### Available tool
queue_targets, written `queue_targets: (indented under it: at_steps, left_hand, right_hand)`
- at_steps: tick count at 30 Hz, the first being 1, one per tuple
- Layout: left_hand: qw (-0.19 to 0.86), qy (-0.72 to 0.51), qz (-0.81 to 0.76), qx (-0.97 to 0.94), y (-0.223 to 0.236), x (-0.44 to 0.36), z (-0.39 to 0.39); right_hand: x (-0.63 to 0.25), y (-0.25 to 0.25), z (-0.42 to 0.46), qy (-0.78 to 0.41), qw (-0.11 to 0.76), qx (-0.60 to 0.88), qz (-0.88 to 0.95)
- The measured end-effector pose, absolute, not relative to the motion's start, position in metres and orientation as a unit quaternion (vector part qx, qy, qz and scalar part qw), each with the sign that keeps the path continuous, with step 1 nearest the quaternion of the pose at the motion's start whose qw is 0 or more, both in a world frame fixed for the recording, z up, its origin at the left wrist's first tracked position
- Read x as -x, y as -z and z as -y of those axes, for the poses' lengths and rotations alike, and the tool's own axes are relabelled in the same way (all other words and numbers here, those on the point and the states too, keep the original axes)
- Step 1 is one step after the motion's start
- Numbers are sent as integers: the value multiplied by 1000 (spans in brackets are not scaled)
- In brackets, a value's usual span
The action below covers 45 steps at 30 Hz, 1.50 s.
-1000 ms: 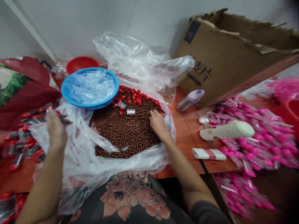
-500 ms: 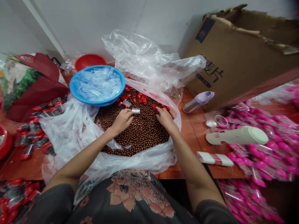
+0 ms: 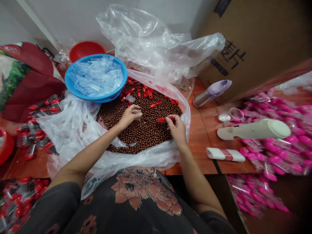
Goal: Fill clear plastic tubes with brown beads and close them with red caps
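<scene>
Indoors, a reddish-orange table (image 3: 200, 130) stood by a pale wall (image 3: 70, 19), bearing one cardboard carton (image 3: 265, 42) and two red bowls (image 3: 85, 49). Above brown beads (image 3: 141, 138), the left hand (image 3: 127, 117) pinched one clear tube (image 3: 136, 111), while the right hand (image 3: 177, 129) gripped one red plastic piece (image 3: 160, 120).

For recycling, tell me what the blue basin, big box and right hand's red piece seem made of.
Blue basin: probably smooth plastic, given its glossy rim. Big box: likely matte cardboard, brown and printed. Red piece: perhaps plastic, from its bright colour; finish unclear.
</scene>
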State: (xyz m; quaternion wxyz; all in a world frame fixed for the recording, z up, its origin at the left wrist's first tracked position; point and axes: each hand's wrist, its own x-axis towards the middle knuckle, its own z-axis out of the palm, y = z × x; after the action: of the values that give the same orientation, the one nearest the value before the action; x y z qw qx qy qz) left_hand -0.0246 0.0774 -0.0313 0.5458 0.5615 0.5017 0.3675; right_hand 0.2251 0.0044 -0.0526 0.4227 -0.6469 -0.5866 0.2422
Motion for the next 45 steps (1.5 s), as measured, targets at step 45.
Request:
queue_targets:
  at_steps: [45]
  left_hand:
    - [677, -237, -444, -536, 37, -18, -56]
  right_hand:
    - [-229, 45, 38, -571, 552, 511, 330]
